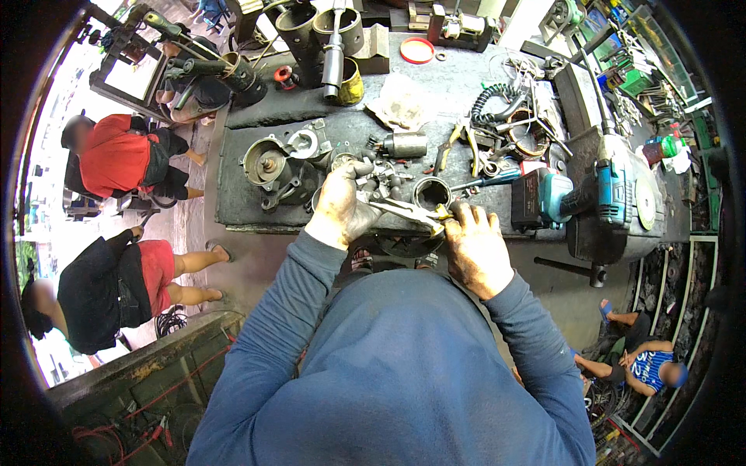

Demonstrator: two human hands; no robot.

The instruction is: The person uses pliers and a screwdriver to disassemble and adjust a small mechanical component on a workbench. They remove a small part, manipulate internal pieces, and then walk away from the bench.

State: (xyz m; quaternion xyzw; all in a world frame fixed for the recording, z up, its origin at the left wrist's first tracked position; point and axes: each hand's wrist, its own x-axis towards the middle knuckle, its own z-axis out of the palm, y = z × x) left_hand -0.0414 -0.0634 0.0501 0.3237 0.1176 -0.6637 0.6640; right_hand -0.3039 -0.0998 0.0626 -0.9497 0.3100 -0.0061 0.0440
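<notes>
My left hand point(344, 203), fingers curled and greasy, grips a small metal piece I cannot make out, at the left end of pliers point(406, 212). My right hand point(474, 245) is closed around the pliers' yellow-handled end. Just beyond lies an open metal cylinder point(431, 192). Small metal parts point(375, 177) are scattered by my left fingers, partly hidden by them. Left of them sits a round metal housing point(263, 167) with a central shaft. A cylindrical motor-like part point(404, 144) and other pliers point(444, 154) lie farther back on the dark bench point(256, 216).
A large teal cordless tool point(610, 198) lies at the bench's right, near a coiled cord point(491, 109). Upright cylinders point(303, 43) stand at the back. Several people are nearby: red shirt point(116, 159) and dark top point(97, 295) at left, a seated person point(653, 365) at lower right.
</notes>
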